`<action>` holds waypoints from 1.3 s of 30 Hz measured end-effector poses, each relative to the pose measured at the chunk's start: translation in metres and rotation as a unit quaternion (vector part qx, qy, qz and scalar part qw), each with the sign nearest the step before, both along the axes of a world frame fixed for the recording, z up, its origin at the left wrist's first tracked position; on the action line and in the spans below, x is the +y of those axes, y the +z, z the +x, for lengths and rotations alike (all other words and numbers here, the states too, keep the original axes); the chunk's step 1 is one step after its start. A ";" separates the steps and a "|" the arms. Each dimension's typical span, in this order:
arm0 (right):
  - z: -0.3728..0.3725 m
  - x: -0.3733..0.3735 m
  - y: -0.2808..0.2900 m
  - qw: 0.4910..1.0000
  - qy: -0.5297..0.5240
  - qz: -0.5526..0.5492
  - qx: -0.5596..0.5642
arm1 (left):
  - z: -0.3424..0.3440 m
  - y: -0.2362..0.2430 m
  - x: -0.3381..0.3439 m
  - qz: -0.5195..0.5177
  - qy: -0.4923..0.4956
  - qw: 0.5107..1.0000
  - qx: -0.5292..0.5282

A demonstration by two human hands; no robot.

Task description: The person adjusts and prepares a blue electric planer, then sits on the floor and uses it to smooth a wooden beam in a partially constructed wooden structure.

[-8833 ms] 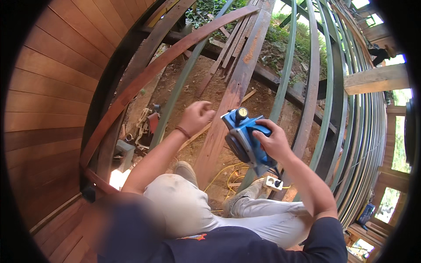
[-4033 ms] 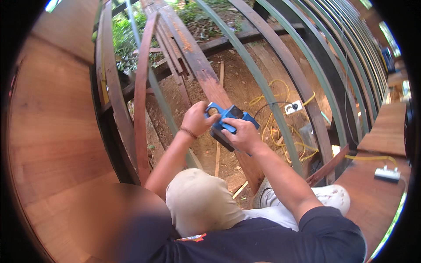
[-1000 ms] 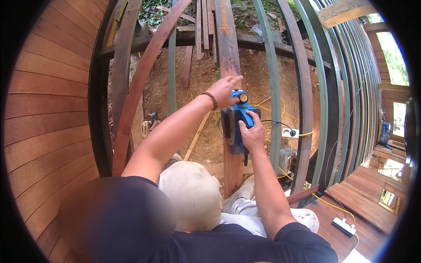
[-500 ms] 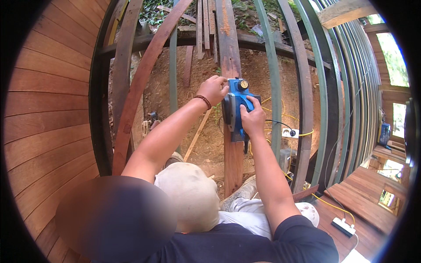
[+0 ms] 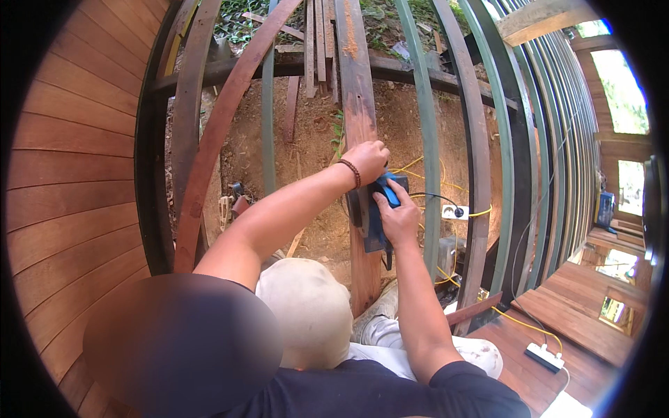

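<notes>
A blue electric planer (image 5: pixel 374 235) rests on a long wooden board (image 5: pixel 357 90) that runs away from me. My right hand (image 5: pixel 399 217) is wrapped around the planer's rear handle. Over the front end, where the knob is, my left hand (image 5: pixel 368 162) is closed and hides that part. Near my hands the board is bare reddish wood, while its far stretch is dark and weathered with orange shavings on top. A black cord (image 5: pixel 426 196) runs from the planer side to a white socket block (image 5: pixel 454 212) on the right.
Green and brown beams (image 5: pixel 423 104) stand in rows over bare soil. A reddish curved-looking plank (image 5: pixel 219 132) leans at left, beside a wooden plank wall (image 5: pixel 77 174). Yellow cable (image 5: pixel 481 214) winds at right toward a white power strip (image 5: pixel 544 358) on wooden decking.
The planer has come back toward me along the board, with my right hand on its handle. My left hand has shifted from its front side edge to over the front knob.
</notes>
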State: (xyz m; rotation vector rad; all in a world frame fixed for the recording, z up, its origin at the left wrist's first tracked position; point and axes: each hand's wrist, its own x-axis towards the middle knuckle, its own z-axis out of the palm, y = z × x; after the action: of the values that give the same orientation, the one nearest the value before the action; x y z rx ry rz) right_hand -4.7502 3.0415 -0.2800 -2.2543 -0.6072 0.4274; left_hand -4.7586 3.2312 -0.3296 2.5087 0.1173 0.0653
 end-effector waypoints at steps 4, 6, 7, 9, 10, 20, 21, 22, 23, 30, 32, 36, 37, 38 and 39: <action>-0.010 -0.015 0.005 0.999 0.030 -0.009 -0.038 | -0.001 0.003 0.006 -0.001 -0.134 0.991 0.023; -0.008 -0.020 -0.003 0.999 0.026 0.011 -0.029 | -0.004 -0.002 0.005 -0.051 -0.105 0.993 -0.021; -0.008 -0.021 -0.004 0.999 0.022 0.020 -0.024 | -0.010 -0.004 0.003 -0.087 -0.070 0.992 -0.063; -0.007 -0.021 -0.007 0.999 0.014 0.002 -0.036 | -0.017 -0.006 0.005 -0.130 0.021 0.984 -0.118; -0.009 -0.020 -0.006 0.999 0.009 -0.006 -0.040 | -0.020 -0.008 0.010 -0.134 0.074 0.980 -0.129; 0.011 -0.002 -0.022 0.999 0.003 -0.015 -0.029 | -0.057 -0.026 0.047 -0.143 0.279 0.945 -0.091; 0.017 0.001 -0.028 0.999 0.008 -0.009 -0.046 | -0.057 -0.025 0.046 -0.142 0.276 0.946 -0.089; 0.020 0.005 -0.028 0.999 0.010 -0.011 -0.052 | -0.057 -0.024 0.046 -0.141 0.274 0.947 -0.087; 0.023 0.009 -0.026 0.998 0.011 -0.014 -0.058 | -0.057 -0.023 0.045 -0.140 0.272 0.948 -0.085; 0.049 0.053 -0.019 0.996 0.012 0.015 -0.092 | -0.035 -0.014 0.036 -0.160 0.265 0.946 -0.092; 0.057 0.069 -0.011 0.997 0.006 0.001 -0.080 | -0.020 -0.012 0.032 -0.144 0.258 0.948 -0.116; 0.045 0.054 -0.017 0.994 0.027 -0.014 -0.100 | 0.004 -0.001 0.015 -0.087 0.280 0.949 -0.120; 0.035 0.045 -0.009 0.996 0.028 -0.013 -0.084 | 0.003 0.011 0.012 -0.074 0.260 0.961 -0.055; 0.027 0.036 -0.007 0.996 0.032 -0.003 -0.086 | 0.004 0.010 0.010 -0.064 0.236 0.969 -0.027; 0.019 0.026 -0.006 0.996 0.035 0.007 -0.087 | 0.004 0.009 0.009 -0.054 0.212 0.976 0.001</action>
State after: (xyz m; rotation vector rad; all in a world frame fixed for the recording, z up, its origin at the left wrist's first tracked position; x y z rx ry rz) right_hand -4.7313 3.0678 -0.2857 -2.2770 -0.7789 0.2615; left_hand -4.7549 3.2399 -0.3203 2.3358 0.6379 0.2240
